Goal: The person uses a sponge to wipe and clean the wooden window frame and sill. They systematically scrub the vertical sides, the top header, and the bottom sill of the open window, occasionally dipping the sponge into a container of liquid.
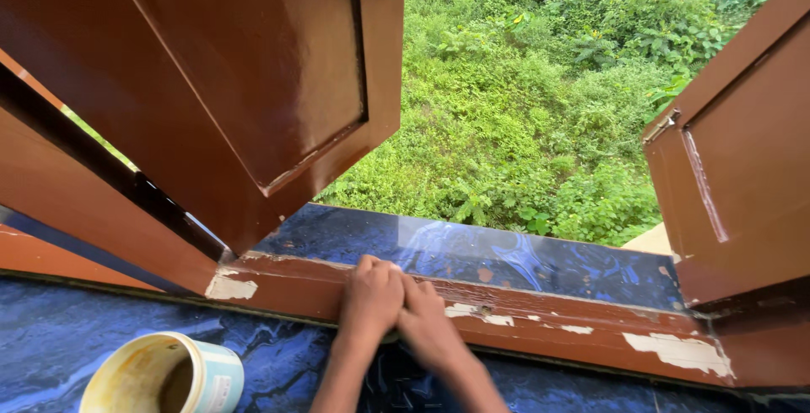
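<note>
At lower centre, the left hand and right hand press side by side on the brown window frame rail; what they pinch, if anything, I cannot tell. Pale bare patches remain right and left. An open tin sits lower left.

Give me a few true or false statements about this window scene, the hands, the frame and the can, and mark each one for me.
1. Both hands, left hand and right hand, rest side by side on the bottom rail of the window frame. True.
2. The shutters are closed. False: the left shutter and the right shutter stand open, with green plants visible outside.
3. The rail's brown paint is flawless. False: pale chipped patches show along it.
4. An open can sits on the blue sill, to the left of the hands. True.
5. The right hand holds a brush. False: no brush is visible.
</note>
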